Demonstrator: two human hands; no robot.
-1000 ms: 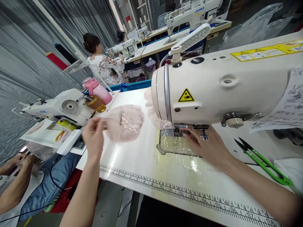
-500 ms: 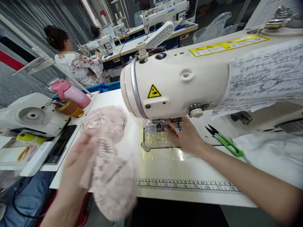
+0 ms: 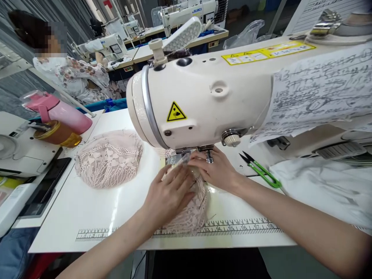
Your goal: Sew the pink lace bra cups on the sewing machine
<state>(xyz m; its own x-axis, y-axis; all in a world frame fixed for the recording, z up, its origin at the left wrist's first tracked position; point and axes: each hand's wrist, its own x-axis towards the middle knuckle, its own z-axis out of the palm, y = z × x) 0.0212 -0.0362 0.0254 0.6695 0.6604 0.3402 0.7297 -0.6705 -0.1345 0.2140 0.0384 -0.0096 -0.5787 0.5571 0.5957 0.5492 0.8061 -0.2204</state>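
Note:
A pink lace piece (image 3: 192,215) lies on the white sewing table (image 3: 95,217) just in front of the needle of the cream sewing machine (image 3: 203,100). My left hand (image 3: 170,193) rests flat on top of the lace, fingers pointing toward the presser foot. My right hand (image 3: 216,170) presses the lace's far edge beside the presser foot, fingers together on the fabric. A stack of similar pink lace pieces (image 3: 109,159) sits to the left on the table.
Green thread snips (image 3: 260,170) lie right of the needle. A pink bottle (image 3: 58,112) and a brown tape roll (image 3: 56,133) stand at the left by another machine. White cloth (image 3: 322,186) is piled at the right. A seated person (image 3: 66,71) works behind. A printed ruler (image 3: 232,226) edges the table.
My left hand carried a lace piece from the left over to the needle area and laid it down. The camera view shifted rightward; my right hand stayed by the presser foot.

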